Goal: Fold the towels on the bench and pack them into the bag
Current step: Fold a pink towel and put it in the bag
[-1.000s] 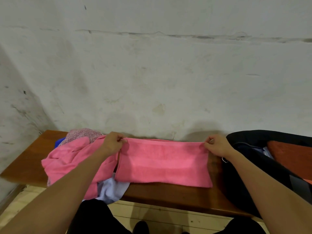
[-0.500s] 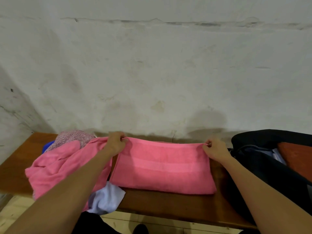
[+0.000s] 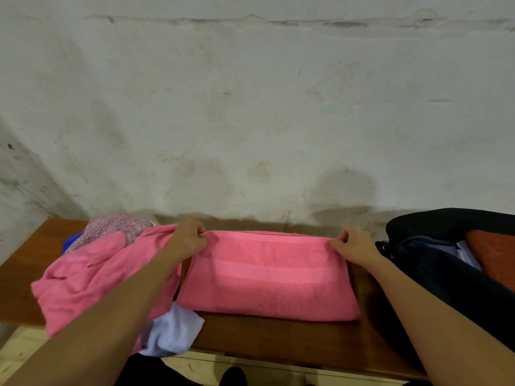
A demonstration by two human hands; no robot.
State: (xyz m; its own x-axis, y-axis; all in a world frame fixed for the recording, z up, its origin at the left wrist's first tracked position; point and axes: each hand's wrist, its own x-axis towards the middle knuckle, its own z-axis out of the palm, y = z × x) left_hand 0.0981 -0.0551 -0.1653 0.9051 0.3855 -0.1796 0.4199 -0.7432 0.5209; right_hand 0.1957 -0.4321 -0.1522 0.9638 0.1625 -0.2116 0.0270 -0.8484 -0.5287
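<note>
The folded pink terry towel [image 3: 269,277] is lying on the brown wooden bench [image 3: 281,339]. The left hand [image 3: 189,236] and right hand [image 3: 352,245] are pinching its far corners. Right of the towel, the open black fabric bag [image 3: 434,277] is sitting; left, a crumpled pink cloth [image 3: 92,277] is lying.

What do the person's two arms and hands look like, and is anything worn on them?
Both forearms are bare up to the frame edge: no sleeves show. The left hand and the right hand have no gloves, and no ring, watch or bracelet is visible on either hand or wrist.
</note>
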